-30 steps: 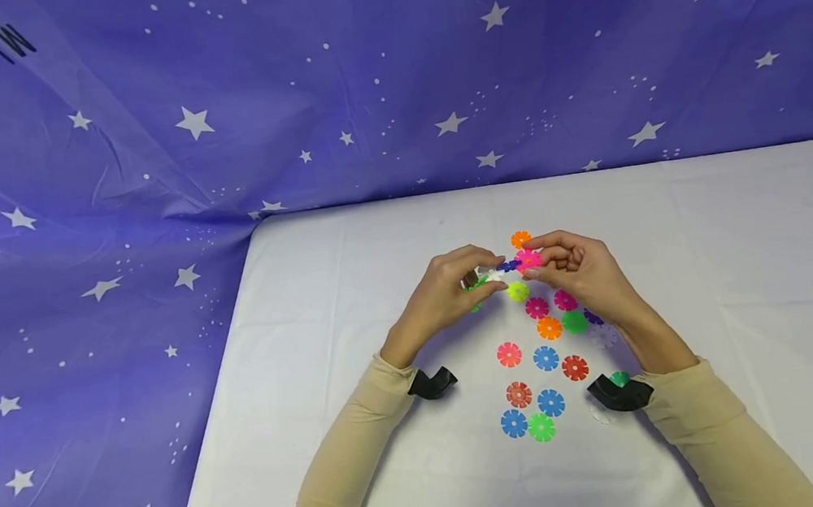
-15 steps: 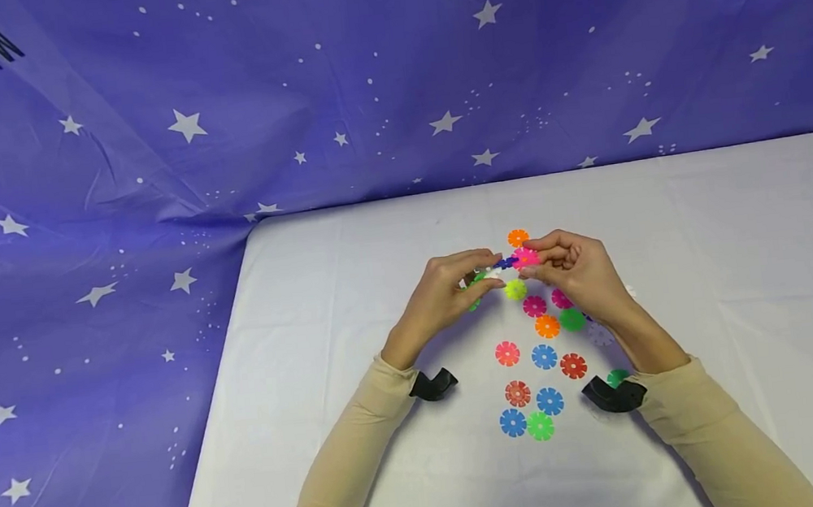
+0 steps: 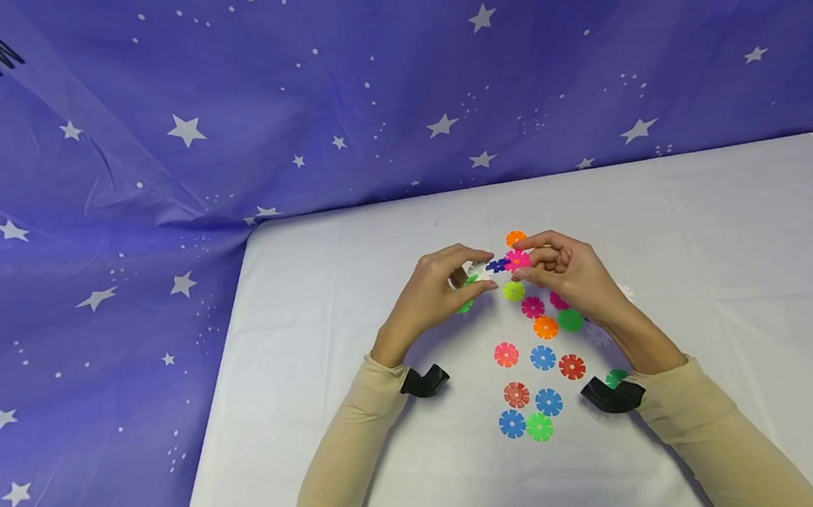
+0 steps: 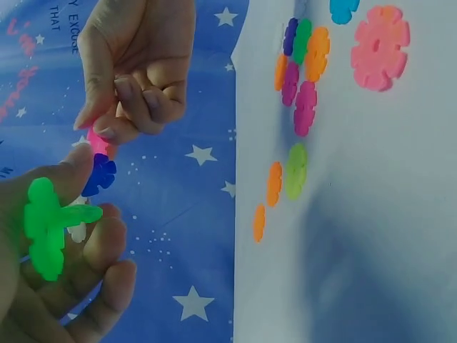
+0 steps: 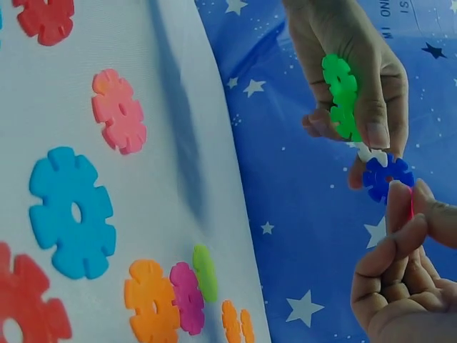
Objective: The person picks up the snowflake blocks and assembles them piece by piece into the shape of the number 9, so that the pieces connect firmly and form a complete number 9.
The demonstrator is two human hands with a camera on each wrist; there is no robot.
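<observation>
We see the purple curtain (image 3: 358, 54) filling the left and top of the head view; the white tablecloth (image 3: 324, 310) starts at an edge slanting from the lower left up to a rounded corner left of centre, and its back edge runs on to the far right; cloth spreads wide outside both beige sleeves (image 3: 716, 419), while loose discs (image 3: 536, 353) lie scattered between them, from centre to lower centre.

The curtain is creased fabric printed with white stars; the cloth is smooth and faintly creased; black mounts (image 3: 424, 381) jut from the cuffs; the discs look like plastic, flat and round, with notched rims and a central hole.

Just right of centre, raised above the cloth, we find the joined pieces (image 3: 497, 266); green pieces (image 4: 44, 229) set crosswise come first, then a white disc (image 5: 366, 153), a dark blue disc (image 5: 378, 179) and a pink disc (image 3: 519, 259); the left hand (image 3: 434, 296) curls thumb and fingers loosely round the white disc, fingertips apart; the right hand (image 3: 573, 270) pinches the pink disc between thumb and forefinger, its other fingers folded; whether blue and pink are slotted together we cannot tell.
</observation>
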